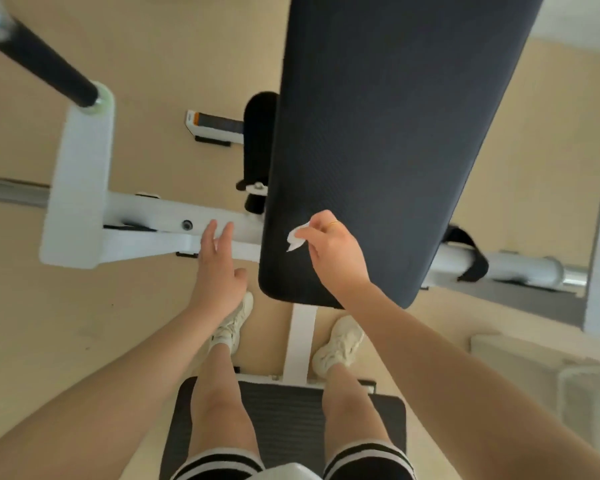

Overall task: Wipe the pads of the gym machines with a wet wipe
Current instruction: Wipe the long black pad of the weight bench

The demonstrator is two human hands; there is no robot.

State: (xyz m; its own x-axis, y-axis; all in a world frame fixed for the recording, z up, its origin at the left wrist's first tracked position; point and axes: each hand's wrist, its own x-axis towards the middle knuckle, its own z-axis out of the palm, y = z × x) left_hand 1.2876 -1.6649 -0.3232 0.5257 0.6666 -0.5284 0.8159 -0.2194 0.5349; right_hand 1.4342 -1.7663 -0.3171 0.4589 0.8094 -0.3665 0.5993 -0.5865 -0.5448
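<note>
Beige gym floor (66, 323), smooth, beneath a white-framed weight bench; you sit astride it, looking down.

Item 1. Back pad (388, 133): long, dark, textured. Long axis runs from 6 o'clock near your knees away to 12 o'clock. Its near rounded end lies just beyond your shoes.

Item 2. Wet wipe (296, 239): small, white, crumpled. Pinched in your right hand (333, 251), fingertips closed on it, a ring on one finger. The wipe sits at the pad's near left part, at or just above the surface; contact cannot be confirmed.

Item 3. Left hand (219, 265): empty, fingers spread apart, hovering off the pad's left edge, at 9 o'clock from the wipe, above the white frame bar (160, 220).

Item 4. Seat pad (284, 410): dark, under your thighs at 6 o'clock.

Item 5. Barbell sleeve (42, 60): black, at 10 o'clock, resting on a white upright. Well apart from the pad.

Item 6. Foam roller (258, 140): black, at the pad's left side, lower down.

Relation to note: most of the pad lies at 12 o'clock from your right hand, which is the nearer one. Judged, strokes should run along the long axis, away from you. Nothing lies on the pad to obstruct.
</note>
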